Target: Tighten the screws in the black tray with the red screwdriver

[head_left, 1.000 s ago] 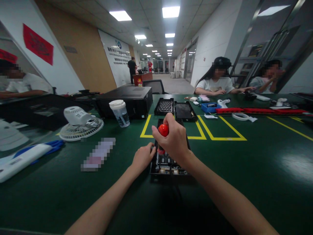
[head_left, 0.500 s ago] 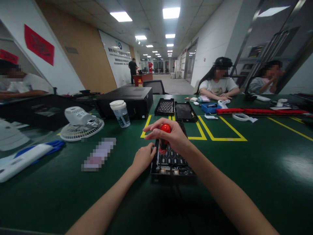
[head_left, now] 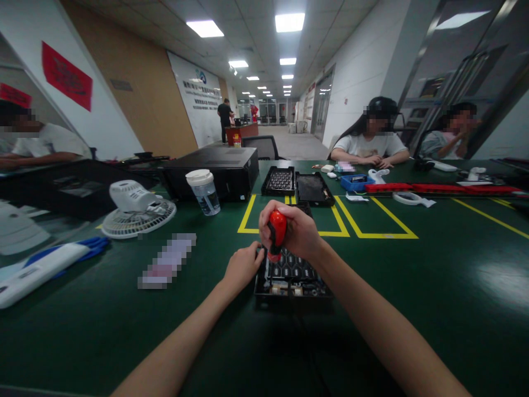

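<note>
A black tray-like device (head_left: 293, 275) with rows of small parts lies on the green table (head_left: 413, 286) in front of me. My right hand (head_left: 295, 231) is closed round the red handle of a screwdriver (head_left: 276, 231), which stands upright over the device's left part. My left hand (head_left: 242, 267) rests curled against the device's left edge, fingers touching it near the tool's tip. The tip itself is hidden behind my fingers.
Two more black trays (head_left: 297, 184) lie beyond, by yellow floor-tape boxes (head_left: 372, 220). To the left stand a water bottle (head_left: 203, 191), a white fan (head_left: 136, 207), a black case (head_left: 219, 168). A blue box (head_left: 355, 181) and red strip (head_left: 438, 188) lie far right. People sit around the table.
My right hand opened its fingers on the red handle half a second ago and has closed round it again, turned slightly. My left hand and the device have stayed put.
</note>
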`<move>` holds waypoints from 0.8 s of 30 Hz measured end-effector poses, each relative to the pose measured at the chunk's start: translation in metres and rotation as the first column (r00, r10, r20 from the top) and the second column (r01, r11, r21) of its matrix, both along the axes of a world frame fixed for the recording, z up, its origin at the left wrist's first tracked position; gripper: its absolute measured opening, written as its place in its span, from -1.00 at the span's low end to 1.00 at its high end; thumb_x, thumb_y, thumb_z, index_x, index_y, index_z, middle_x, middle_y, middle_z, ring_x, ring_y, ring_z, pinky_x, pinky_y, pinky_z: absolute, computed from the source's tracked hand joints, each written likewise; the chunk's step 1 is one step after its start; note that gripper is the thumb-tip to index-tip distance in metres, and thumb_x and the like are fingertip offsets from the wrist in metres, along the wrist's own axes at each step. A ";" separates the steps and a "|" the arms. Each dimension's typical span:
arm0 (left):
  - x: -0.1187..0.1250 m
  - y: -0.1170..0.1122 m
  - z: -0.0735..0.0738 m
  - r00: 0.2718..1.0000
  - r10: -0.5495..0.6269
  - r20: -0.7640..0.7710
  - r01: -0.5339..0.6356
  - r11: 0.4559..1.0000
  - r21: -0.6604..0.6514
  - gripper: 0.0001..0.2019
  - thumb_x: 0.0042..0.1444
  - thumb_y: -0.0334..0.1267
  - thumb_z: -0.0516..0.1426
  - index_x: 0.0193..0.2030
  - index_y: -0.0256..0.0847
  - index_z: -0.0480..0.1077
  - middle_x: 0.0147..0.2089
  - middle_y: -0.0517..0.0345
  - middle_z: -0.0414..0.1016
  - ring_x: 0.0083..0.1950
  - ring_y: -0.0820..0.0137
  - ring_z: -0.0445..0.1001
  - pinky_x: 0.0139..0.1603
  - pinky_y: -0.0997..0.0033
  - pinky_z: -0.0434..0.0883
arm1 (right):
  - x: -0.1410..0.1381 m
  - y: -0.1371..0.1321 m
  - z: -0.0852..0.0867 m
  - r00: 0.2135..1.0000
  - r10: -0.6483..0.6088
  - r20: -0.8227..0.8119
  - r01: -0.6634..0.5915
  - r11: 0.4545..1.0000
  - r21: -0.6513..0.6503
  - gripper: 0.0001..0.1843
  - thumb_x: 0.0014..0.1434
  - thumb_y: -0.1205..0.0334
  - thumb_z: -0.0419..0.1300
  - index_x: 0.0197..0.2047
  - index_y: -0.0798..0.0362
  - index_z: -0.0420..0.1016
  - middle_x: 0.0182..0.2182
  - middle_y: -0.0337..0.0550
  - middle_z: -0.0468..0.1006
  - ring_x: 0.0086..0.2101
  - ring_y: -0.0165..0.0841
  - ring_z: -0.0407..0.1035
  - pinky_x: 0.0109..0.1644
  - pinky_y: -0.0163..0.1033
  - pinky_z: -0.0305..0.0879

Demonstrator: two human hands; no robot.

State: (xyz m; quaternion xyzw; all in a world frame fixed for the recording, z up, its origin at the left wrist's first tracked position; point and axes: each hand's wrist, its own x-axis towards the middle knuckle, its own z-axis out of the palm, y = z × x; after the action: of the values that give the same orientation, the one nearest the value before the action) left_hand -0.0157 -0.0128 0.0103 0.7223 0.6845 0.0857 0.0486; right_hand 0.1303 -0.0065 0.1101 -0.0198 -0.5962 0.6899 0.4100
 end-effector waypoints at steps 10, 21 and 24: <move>0.001 -0.001 0.004 1.000 0.010 -0.028 -0.011 0.999 -0.038 -0.69 0.18 -0.15 -0.14 -0.10 -0.19 0.31 -0.24 0.01 0.49 -0.21 0.30 0.48 -0.26 0.45 0.29 | -0.001 -0.003 0.002 0.996 0.048 0.069 -0.049 0.999 0.016 -0.78 0.10 0.14 -0.11 -0.29 0.09 0.23 -0.50 -0.23 0.33 -0.52 -0.43 0.26 -0.42 -0.29 0.22; -0.002 0.002 -0.002 1.000 -0.009 -0.003 0.009 1.000 0.006 -0.69 0.18 -0.12 -0.16 -0.10 -0.16 0.29 -0.25 0.03 0.49 -0.23 0.30 0.48 -0.29 0.46 0.28 | 0.003 0.002 0.001 0.995 0.087 0.046 -0.088 0.996 0.021 -0.80 0.13 0.14 -0.05 -0.31 0.10 0.26 -0.41 -0.18 0.36 -0.47 -0.44 0.29 -0.36 -0.27 0.25; -0.002 0.001 0.000 1.000 -0.013 0.004 0.013 1.000 0.013 -0.69 0.19 -0.12 -0.16 -0.09 -0.16 0.29 -0.25 0.03 0.49 -0.23 0.31 0.48 -0.29 0.46 0.28 | 0.005 0.002 0.001 0.995 0.094 0.045 -0.095 0.995 0.022 -0.81 0.14 0.16 -0.04 -0.29 0.11 0.26 -0.38 -0.17 0.36 -0.45 -0.43 0.30 -0.35 -0.27 0.26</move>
State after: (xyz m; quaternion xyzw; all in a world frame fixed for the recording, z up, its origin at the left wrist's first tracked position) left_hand -0.0178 -0.0121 0.0098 0.7269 0.6791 0.0912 0.0461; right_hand 0.1349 -0.0048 0.1110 -0.0018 -0.6137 0.7007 0.3640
